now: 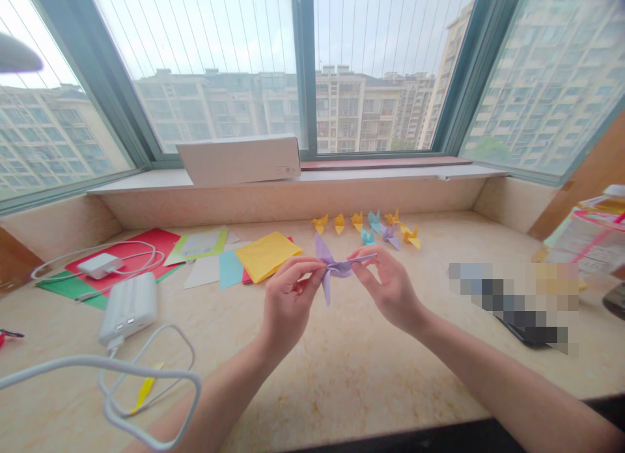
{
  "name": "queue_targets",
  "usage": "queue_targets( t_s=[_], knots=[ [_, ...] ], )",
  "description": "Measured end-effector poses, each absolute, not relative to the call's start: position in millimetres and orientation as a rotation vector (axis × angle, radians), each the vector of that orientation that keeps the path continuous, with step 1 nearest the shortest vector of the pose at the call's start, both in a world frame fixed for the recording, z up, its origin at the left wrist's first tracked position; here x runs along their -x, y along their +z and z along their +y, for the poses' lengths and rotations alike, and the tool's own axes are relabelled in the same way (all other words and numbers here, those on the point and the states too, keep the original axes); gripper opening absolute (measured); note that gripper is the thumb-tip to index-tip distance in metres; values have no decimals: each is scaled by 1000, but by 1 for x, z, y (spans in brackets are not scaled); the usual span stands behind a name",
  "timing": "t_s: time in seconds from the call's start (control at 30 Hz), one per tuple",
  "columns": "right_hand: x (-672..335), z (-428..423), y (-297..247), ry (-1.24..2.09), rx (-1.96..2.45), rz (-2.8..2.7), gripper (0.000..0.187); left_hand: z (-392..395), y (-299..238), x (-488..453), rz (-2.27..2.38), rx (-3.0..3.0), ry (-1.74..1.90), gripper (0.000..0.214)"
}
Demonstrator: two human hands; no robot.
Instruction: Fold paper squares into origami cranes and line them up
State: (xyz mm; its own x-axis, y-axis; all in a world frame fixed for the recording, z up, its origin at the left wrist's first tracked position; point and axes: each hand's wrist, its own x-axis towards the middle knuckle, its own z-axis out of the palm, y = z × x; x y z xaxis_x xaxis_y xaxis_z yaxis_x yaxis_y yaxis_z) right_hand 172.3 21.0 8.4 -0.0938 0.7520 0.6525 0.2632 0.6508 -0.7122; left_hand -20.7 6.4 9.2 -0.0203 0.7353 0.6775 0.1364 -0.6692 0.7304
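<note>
Between my two hands, above the counter, is a purple origami crane (336,269) with its wings spread, one pointing up and away, the other down toward me. My left hand (291,293) pinches its left end between thumb and fingers. On the other side, my right hand (390,285) pinches the thin right end, whose tip sticks out past the fingers. Just beyond, finished paper cranes stand in loose rows: several yellow cranes (339,224), two light blue cranes (374,220) and a purple crane (390,236).
Left of my hands lie yellow paper sheets (268,254), a light blue sheet (230,269) and red paper (146,245). A white power bank (129,306) with a looping white cable (88,360) is nearer. A white box (241,161) rests on the sill; a plastic bottle (586,235) stands at right.
</note>
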Motion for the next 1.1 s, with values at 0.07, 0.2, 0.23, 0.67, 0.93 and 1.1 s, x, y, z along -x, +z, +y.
queue_targets(
  t_s=[0.07, 0.2, 0.23, 0.67, 0.93, 1.1],
  knots=[
    [-173, 18, 10, 497, 879, -1681, 11, 6, 9, 23, 911, -1893, 1733, 9],
    [-172, 15, 12, 566, 889, -1678, 14, 5, 8, 25, 905, -2083, 1717, 12],
    [-172, 15, 11, 595, 872, -1656, 13, 5, 7, 25, 897, -2084, 1717, 13],
    [-170, 20, 7, 769, 721, -1428, 10, 7, 10, 17, 739, -1631, 1651, 6],
    [-167, 12, 6, 475, 705, -1678, 12, 2, 13, 8, 707, -1393, 1470, 39],
    [-168, 11, 8, 441, 761, -1667, 20, 1, 10, 9, 660, -1431, 1473, 31]
  ],
)
